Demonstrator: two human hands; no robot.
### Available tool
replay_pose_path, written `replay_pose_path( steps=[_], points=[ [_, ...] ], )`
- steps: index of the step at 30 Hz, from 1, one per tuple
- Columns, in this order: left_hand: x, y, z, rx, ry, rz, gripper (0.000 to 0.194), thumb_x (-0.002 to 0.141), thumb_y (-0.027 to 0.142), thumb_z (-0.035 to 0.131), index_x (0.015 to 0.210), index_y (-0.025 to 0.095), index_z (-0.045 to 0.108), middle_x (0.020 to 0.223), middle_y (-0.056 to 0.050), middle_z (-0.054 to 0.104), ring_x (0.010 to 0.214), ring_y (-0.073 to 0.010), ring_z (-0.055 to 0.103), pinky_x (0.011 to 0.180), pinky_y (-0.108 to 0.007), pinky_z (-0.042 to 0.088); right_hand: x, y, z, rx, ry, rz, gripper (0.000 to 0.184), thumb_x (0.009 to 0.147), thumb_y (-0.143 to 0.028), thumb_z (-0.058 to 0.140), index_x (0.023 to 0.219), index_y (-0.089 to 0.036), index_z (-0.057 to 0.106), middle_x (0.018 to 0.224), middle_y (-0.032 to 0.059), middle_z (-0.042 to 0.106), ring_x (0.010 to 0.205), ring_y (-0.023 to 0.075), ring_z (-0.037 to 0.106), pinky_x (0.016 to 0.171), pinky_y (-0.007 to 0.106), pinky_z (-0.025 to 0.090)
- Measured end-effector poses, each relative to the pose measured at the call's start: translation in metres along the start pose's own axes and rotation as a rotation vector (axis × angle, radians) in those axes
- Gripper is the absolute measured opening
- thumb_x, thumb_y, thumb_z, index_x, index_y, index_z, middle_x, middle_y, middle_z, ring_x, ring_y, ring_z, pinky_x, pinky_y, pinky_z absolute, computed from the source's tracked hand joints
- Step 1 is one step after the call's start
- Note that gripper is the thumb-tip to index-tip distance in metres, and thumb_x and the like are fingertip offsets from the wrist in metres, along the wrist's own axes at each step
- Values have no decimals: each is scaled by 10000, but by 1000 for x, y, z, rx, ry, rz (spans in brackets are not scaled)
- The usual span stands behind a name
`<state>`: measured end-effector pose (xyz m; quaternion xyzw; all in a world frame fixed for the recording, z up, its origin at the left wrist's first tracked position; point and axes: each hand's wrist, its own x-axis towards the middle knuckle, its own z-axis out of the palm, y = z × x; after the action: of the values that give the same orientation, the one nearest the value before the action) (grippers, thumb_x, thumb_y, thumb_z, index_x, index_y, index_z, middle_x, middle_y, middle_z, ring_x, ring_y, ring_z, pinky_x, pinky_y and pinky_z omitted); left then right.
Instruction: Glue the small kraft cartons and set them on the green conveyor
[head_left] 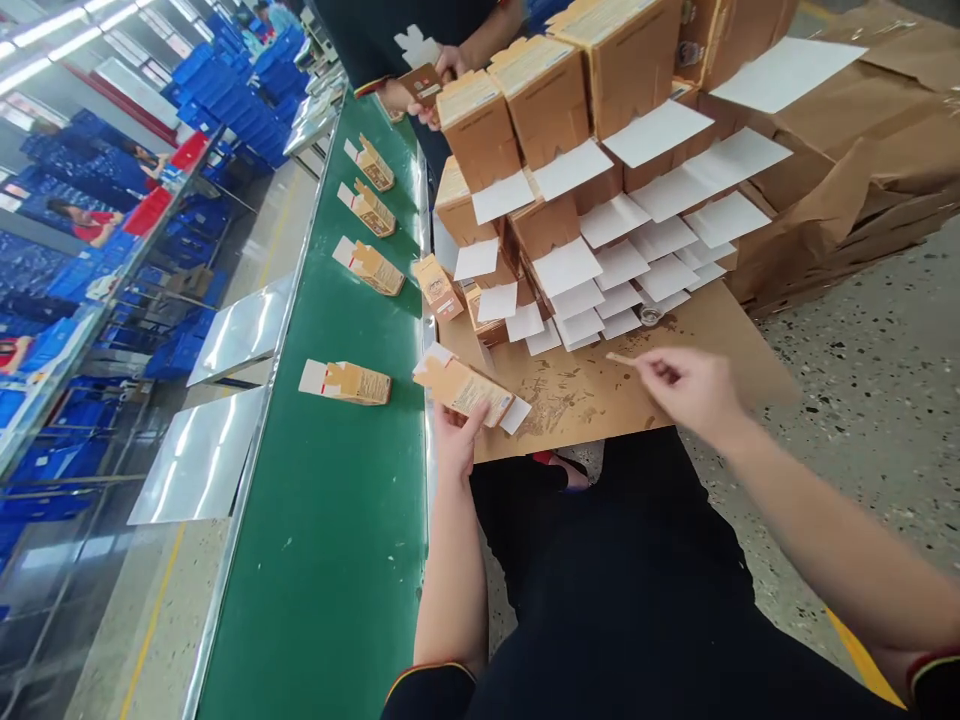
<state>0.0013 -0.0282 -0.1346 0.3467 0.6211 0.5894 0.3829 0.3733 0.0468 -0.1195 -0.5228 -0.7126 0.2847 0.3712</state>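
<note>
My left hand [459, 435] is closed around a small orange-and-white carton [469, 388], held tilted over the near edge of the belt, with white flaps standing out at both ends. My right hand [694, 390] pinches a short, thin, light-coloured stick [621, 359] above a stained cardboard sheet [577, 400]. Just beyond the stick sits a small round clear dish [650, 316]. Stacked cartons [544, 100] rise behind it, many with a white flap [566, 265] sticking out toward me. One more carton [437, 287] leans by the belt edge.
Several cartons [367, 383] with opened flaps lie on the green conveyor belt [322, 560] to my left. Across the stack, a co-worker's hands [442, 75] hold a brown carton. Brown paper or cardboard [862, 170] is heaped at the right. Blue crates [217, 90] fill the background.
</note>
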Motion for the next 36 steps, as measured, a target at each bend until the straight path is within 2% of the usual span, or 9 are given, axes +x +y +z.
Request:
replay_pose_path(
  steps=[3, 7, 9, 12, 18, 23, 28, 31, 36],
  points=[
    [6, -8, 3, 53, -26, -34, 969, 623, 618, 1103, 1396, 263, 639, 1423, -167, 775, 1389, -348, 758, 1211, -516, 606, -35, -22, 53, 166, -174, -140, 239, 1063, -278, 638, 967, -248, 855, 842, 47, 815, 649, 179, 680, 624, 310, 567],
    [7, -8, 1, 74, -47, -41, 952, 642, 582, 1100, 1401, 269, 618, 1421, -155, 767, 1348, -324, 773, 1198, -496, 604, -39, -42, 114, 164, -266, -216, 261, 1067, -144, 611, 892, -231, 784, 816, 36, 768, 720, 182, 696, 720, 301, 553],
    [6, -8, 1, 72, -53, -32, 923, 662, 561, 1095, 1396, 270, 617, 1421, -153, 766, 1333, -314, 777, 1196, -494, 605, -31, -44, 130, 105, -320, -210, 243, 1069, -114, 631, 894, -223, 760, 866, 47, 770, 801, 195, 717, 770, 300, 543],
    [5, -8, 3, 66, -55, -21, 863, 693, 544, 1081, 1374, 274, 625, 1412, -150, 769, 1312, -307, 785, 1183, -495, 615, -20, -42, 140, 56, -389, -213, 235, 1077, -122, 653, 882, -213, 747, 906, 68, 769, 838, 206, 713, 782, 305, 521],
    [2, -10, 6, 66, -57, 15, 837, 712, 509, 1069, 1366, 272, 603, 1378, -146, 776, 1297, -316, 791, 1146, -501, 641, -20, -39, 129, 82, -384, -229, 292, 1093, -172, 582, 885, -215, 784, 889, 83, 777, 824, 215, 709, 772, 325, 549],
    [-17, -19, 11, 188, -18, 51, 837, 698, 441, 1073, 1375, 269, 613, 1417, -160, 768, 1340, -337, 779, 1172, -510, 626, -42, -36, 82, 219, -162, -157, 306, 1125, -312, 586, 954, -259, 834, 819, 46, 784, 676, 184, 667, 682, 314, 570],
    [-29, -24, 13, 324, -56, 53, 668, 723, 389, 1053, 1274, 212, 719, 1310, -196, 803, 1287, -394, 794, 1168, -570, 611, -68, -32, 38, 244, -22, -15, 269, 1092, -386, 683, 933, -262, 862, 778, 41, 785, 618, 176, 663, 598, 304, 566],
    [-26, -22, 14, 340, -82, 49, 649, 726, 380, 1043, 1268, 208, 731, 1289, -191, 816, 1261, -387, 803, 1134, -552, 626, -74, -33, 34, 252, 1, -11, 266, 1087, -388, 706, 909, -260, 857, 768, 38, 787, 598, 167, 662, 575, 295, 566],
    [-21, -16, 13, 420, -109, 33, 693, 695, 389, 1063, 1283, 205, 747, 1297, -179, 831, 1287, -386, 799, 1157, -552, 623, -69, -39, 45, 304, -4, -60, 292, 1087, -394, 708, 869, -249, 839, 727, 30, 761, 580, 160, 656, 551, 285, 569]
  ],
)
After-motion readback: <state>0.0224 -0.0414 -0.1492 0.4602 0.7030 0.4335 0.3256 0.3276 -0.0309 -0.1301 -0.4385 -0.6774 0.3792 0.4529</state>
